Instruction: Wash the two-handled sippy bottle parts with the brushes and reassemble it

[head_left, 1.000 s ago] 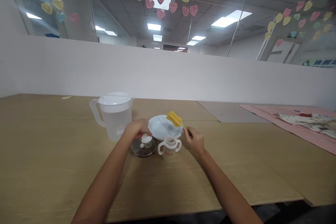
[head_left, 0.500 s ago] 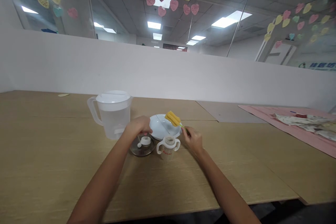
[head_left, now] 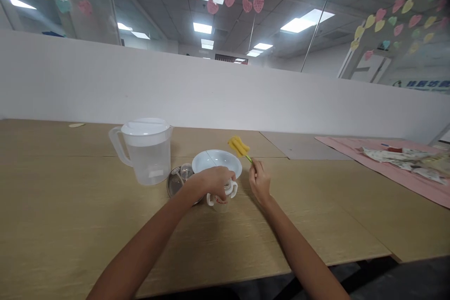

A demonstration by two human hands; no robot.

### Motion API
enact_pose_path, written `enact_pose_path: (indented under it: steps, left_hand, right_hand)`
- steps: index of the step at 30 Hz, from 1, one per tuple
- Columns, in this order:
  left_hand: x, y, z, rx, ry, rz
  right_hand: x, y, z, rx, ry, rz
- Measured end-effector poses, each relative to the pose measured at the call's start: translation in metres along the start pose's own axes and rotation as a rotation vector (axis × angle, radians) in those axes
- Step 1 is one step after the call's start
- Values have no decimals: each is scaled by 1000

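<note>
My left hand (head_left: 217, 182) is closed around the upper part of a small clear bottle (head_left: 221, 203) with two white handles and red lettering. A yellow sponge brush (head_left: 239, 146) is in my right hand (head_left: 259, 182), gripped by its green handle, with the sponge end raised. Behind the bottle lies a white bowl (head_left: 202, 161). Partly under my left forearm, a round metal tray (head_left: 173, 185) holds a clear cap (head_left: 186, 170) and a thin tube-like part. A clear pitcher (head_left: 149, 157) with a white lid and water inside stands left of the tray.
The wooden table (head_left: 305, 211) runs to a white wall (head_left: 211, 96) at the back. On the right are a grey sheet (head_left: 302, 146) and a pink cloth (head_left: 369, 161) with patterned fabric on it. A small flat pale piece (head_left: 77, 125) lies at the back left.
My left hand has moved right from the tray onto the bottle. My right hand still holds the brush, now raised slightly and turned away from the bowl. The view has shifted a little.
</note>
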State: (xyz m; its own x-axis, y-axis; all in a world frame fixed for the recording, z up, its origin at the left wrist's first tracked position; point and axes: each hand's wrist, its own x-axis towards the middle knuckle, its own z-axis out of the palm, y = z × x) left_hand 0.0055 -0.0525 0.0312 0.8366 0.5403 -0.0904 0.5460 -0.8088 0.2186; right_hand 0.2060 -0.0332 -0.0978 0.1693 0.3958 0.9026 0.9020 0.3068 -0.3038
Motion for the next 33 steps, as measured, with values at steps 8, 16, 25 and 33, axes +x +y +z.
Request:
enact_pose_path:
  steps: [8,16,25,33]
  left_hand:
    - [0,-3,1,21,-10,-50]
    - [-14,-18,-27,-532,29,314]
    - [-7,-45,-27,-836,593,64]
    - [2,-46,-23,-94,800,-39]
  right_hand:
    - [2,-2,-2,-61,38,-3]
    - [2,-5,-2,-3,101,49]
    - [2,-10,-8,9,189,-8]
    - [-3,2,-9,-109,104,-192]
